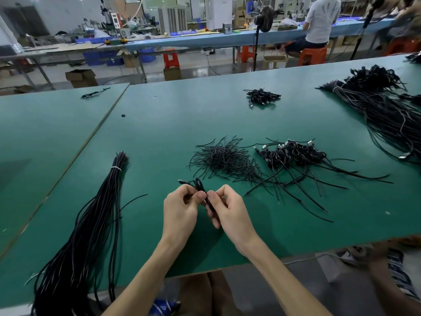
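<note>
Gripping: left hand (181, 208) pinches coiled black cable (198, 185), thumb on top
Right hand (231, 212): fingers curled, pinching the cable's tail
Pose: both meet fingertip to fingertip over green table (159, 133)

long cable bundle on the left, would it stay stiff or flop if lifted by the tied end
Probably floppy: the long cable bundle curves and droops over the near edge of the table. Likely heavyish, given so many strands. The white tie binds only one end, so the rest may splay.

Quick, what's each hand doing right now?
Left hand: closed, pinching the small coiled black cable.
Right hand: closed, pinching the same cable.
</note>
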The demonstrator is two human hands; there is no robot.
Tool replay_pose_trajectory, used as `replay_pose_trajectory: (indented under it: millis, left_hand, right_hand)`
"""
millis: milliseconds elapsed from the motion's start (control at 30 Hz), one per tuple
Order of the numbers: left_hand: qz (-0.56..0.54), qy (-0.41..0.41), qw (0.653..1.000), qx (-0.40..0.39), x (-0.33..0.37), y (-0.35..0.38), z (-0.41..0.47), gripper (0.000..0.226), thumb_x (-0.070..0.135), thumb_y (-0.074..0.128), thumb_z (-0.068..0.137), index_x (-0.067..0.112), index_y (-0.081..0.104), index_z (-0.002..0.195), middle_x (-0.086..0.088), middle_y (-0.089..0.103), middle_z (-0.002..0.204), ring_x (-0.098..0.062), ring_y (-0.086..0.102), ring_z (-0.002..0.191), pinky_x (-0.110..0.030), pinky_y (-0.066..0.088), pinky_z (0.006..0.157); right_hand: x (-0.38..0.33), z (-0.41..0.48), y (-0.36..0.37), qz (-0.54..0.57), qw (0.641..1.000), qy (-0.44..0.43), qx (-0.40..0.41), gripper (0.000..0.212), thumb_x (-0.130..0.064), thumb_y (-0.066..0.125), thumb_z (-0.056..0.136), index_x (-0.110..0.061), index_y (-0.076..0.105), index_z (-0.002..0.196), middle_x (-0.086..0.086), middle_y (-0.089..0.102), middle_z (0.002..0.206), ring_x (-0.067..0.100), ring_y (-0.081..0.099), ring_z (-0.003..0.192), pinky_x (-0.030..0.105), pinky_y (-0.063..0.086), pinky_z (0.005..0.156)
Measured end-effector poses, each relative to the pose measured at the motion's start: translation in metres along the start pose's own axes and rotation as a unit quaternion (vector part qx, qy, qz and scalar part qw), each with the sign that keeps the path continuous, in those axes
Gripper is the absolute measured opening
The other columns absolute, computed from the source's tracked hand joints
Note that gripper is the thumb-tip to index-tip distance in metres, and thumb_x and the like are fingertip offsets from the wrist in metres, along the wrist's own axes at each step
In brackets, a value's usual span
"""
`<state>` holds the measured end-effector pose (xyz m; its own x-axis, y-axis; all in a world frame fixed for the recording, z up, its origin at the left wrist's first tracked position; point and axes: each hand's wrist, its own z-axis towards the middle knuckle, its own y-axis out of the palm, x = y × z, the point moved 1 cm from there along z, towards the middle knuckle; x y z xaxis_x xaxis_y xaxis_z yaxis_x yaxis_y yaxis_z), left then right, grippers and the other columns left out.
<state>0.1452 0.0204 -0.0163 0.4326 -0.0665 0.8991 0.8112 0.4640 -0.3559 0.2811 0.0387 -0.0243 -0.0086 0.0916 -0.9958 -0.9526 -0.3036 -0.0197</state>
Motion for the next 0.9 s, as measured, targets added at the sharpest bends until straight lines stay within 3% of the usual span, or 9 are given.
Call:
replay_pose_trajectory:
  millis: [133, 267, 400, 567, 700, 900]
  left_hand:
    - [-0.030, -0.013, 0.999, 0.007, 0.002, 0.002, -0.002, 0.023, 0.016, 0.070, 0.097, 0.012, 0.068, 0.074, 0.009, 0.070, 0.065, -0.002, 0.058, 0.058, -0.018, 0.046, 0.061]
    - [-0.113, -0.038, 0.993, -0.026, -0.002, -0.002, -0.003, 0.025, 0.028, 0.073, 0.093, 0.008, 0.074, 0.077, -0.002, 0.071, 0.065, -0.006, 0.063, 0.060, -0.016, 0.048, 0.063]
    - [-0.137, -0.039, 0.988, -0.052, -0.004, -0.008, -0.003, 0.020, 0.024, 0.073, 0.094, 0.012, 0.077, 0.078, 0.000, 0.072, 0.066, -0.004, 0.060, 0.059, -0.015, 0.047, 0.061]
    - [-0.089, -0.004, 0.996, -0.029, -0.004, -0.006, -0.004, 0.019, 0.012, 0.069, 0.097, 0.011, 0.074, 0.079, 0.005, 0.073, 0.069, -0.003, 0.062, 0.062, -0.016, 0.048, 0.063]
    - [-0.109, -0.008, 0.993, -0.038, -0.005, -0.006, -0.003, 0.020, 0.017, 0.070, 0.096, 0.011, 0.074, 0.078, 0.003, 0.073, 0.069, -0.003, 0.062, 0.062, -0.015, 0.047, 0.063]
    - [-0.173, -0.043, 0.981, -0.082, -0.004, -0.008, -0.005, 0.022, 0.036, 0.072, 0.090, 0.015, 0.080, 0.087, -0.002, 0.077, 0.082, -0.007, 0.070, 0.076, -0.014, 0.050, 0.072]
  right_hand:
    - [-0.004, -0.001, 0.002, 0.005, 1.000, 0.004, -0.020, 0.036, -0.039, 0.057, 0.104, -0.005, 0.052, 0.098, -0.002, 0.064, 0.071, 0.016, 0.053, 0.056, 0.030, 0.046, 0.055]
    - [-0.002, -0.001, 0.003, -0.002, 1.000, 0.003, -0.019, 0.028, -0.026, 0.054, 0.107, -0.001, 0.049, 0.096, 0.001, 0.062, 0.068, 0.020, 0.049, 0.051, 0.032, 0.042, 0.050]
    - [-0.002, -0.002, 0.003, -0.001, 1.000, 0.010, -0.023, 0.029, -0.024, 0.051, 0.108, 0.001, 0.049, 0.095, 0.001, 0.060, 0.065, 0.017, 0.045, 0.047, 0.027, 0.038, 0.045]
    - [-0.006, -0.003, 0.003, 0.001, 0.999, 0.021, -0.037, 0.027, -0.023, 0.048, 0.109, -0.001, 0.051, 0.094, -0.001, 0.055, 0.061, 0.013, 0.039, 0.043, 0.022, 0.034, 0.040]
    - [-0.008, -0.003, 0.001, 0.008, 0.999, 0.021, -0.045, 0.034, -0.022, 0.044, 0.111, 0.009, 0.054, 0.099, -0.006, 0.050, 0.058, 0.010, 0.036, 0.042, 0.020, 0.031, 0.039]
    - [-0.006, -0.003, 0.001, 0.004, 0.999, 0.012, -0.043, 0.036, -0.028, 0.041, 0.112, -0.007, 0.059, 0.089, -0.002, 0.048, 0.058, 0.014, 0.036, 0.040, 0.024, 0.031, 0.039]
